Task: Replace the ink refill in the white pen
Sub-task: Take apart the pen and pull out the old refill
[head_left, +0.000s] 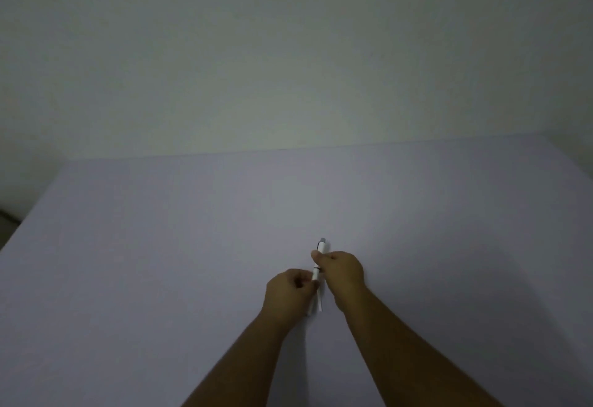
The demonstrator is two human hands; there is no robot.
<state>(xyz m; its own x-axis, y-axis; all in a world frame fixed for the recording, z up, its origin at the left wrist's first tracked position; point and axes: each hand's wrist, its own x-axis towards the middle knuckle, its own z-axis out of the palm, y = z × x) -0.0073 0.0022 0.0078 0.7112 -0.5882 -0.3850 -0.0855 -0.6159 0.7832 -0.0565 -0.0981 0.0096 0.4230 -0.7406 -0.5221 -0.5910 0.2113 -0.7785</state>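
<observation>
now both hands clamp white pen [318, 265] above table [160, 246] (fingers closed): left hand [290, 294], right hand [345, 273].

Two bare forearms rising from 6 o'clock, converging low centre, left hand [290, 291] curled with fingertips pinched toward 2 o'clock, right hand [342, 273] fisted just beside it, thumb toward 10 o'clock
</observation>
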